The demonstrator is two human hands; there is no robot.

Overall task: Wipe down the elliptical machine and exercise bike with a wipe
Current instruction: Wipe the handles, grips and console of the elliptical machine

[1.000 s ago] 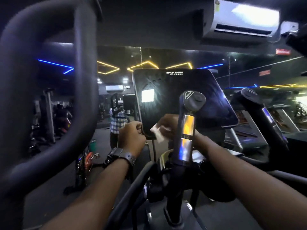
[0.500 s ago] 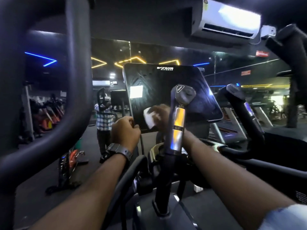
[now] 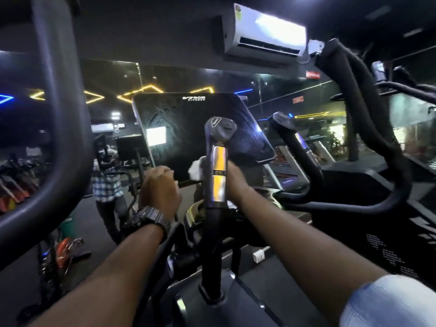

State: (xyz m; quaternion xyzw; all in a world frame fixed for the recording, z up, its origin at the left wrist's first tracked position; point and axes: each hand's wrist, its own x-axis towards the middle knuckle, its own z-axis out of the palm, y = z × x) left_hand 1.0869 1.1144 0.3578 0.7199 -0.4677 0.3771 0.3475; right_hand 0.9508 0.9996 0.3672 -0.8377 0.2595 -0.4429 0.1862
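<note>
We see wipe [image 3: 196, 169] in right hand [image 3: 232, 172], low on console screen [image 3: 188, 135]; screen rises up-forward. Left hand [image 3: 160, 187] grips screen's lower-left edge.

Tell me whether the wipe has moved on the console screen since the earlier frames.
Yes. The wipe has slid from the console screen's lower-left corner rightward along its bottom edge, towards the upright handle.
</note>
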